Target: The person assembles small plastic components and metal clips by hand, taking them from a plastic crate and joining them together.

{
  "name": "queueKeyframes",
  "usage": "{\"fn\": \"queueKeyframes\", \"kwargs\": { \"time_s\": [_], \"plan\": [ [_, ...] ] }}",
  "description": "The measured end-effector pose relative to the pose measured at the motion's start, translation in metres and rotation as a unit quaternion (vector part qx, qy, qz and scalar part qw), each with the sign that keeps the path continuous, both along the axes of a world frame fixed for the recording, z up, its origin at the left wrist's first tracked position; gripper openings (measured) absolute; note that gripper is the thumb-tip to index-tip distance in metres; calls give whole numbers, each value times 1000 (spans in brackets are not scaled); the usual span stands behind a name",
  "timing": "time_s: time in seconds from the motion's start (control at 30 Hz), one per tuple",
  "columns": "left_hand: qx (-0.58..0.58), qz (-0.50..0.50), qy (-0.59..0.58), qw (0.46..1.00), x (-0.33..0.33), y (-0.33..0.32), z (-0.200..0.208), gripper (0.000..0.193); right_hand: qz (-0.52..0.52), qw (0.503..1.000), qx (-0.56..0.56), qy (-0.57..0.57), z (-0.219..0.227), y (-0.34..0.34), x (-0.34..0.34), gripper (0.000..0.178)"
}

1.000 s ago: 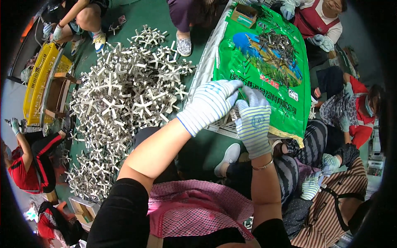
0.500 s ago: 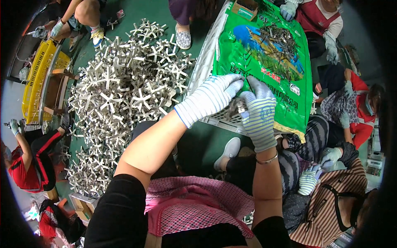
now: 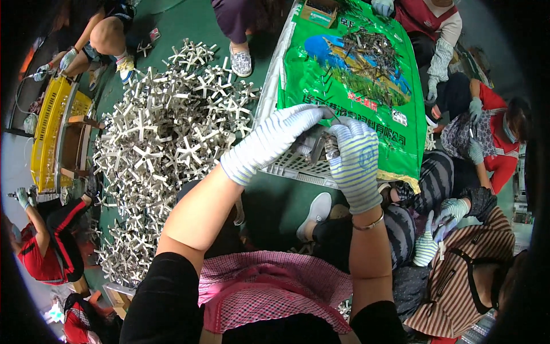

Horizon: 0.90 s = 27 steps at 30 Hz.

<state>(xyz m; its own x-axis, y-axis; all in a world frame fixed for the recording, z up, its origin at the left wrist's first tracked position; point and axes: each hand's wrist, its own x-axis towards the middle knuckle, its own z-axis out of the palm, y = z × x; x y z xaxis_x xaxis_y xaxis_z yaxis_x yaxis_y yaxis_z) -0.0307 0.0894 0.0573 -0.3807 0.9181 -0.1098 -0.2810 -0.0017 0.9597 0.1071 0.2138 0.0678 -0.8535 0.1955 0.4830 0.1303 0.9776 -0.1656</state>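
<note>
Head view: the left hand (image 3: 281,139) pinches a small dark strip (image 3: 334,117) at its fingertips, while the right hand (image 3: 358,163), just beside it, appears curled on a grey metal part (image 3: 317,150) that shows between the two hands, over the near edge of a white crate (image 3: 281,167). How firm either grip is cannot be told, as the fingers hide most of the contact. The weakest point, I judge, is the strip: it is thin, gloved fingers feel little, and so small a length is held that it could twist or spring out. Loose, it could land on the green bag (image 3: 301,71), whose glossy, creased top might let it slide, or drop into one of the crate's openings. The metal part could turn in the right hand if pressed off centre; tipped toward the person, it might miss the crate and hit the floor (image 3: 283,198). With the hands so close, a hard edge could snag a fingertip. The pile (image 3: 372,53) of dark pieces lies loose on the bag, so a tug there could scatter it. The heap (image 3: 166,123) of pale star-shaped pieces looks tangled, and a stray left elbow could dislodge some.
</note>
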Motion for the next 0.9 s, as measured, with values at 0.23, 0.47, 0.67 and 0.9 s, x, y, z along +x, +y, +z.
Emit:
{"fn": "queueKeyframes", "kwargs": {
  "time_s": [0.23, 0.47, 0.67, 0.9],
  "plan": [
    [-12, 174, 250, 952, 8, 6, -8, 34, 1, 1000, 10, 13, 6, -6, -3, 23],
    [-2, 50, 190, 981, 16, 7, -3, 38, -88, 996, 4, -3, -9, 5, -4, 28],
    [70, 11, 398, 915, 16, 6, -12, 42, -91, 994, 42, -51, -16, 2, 0, 32],
    [-13, -48, 195, 980, 21, 7, -13, 68, -76, 992, 2, -103, -7, 2, -1, 29]
  ]
}}
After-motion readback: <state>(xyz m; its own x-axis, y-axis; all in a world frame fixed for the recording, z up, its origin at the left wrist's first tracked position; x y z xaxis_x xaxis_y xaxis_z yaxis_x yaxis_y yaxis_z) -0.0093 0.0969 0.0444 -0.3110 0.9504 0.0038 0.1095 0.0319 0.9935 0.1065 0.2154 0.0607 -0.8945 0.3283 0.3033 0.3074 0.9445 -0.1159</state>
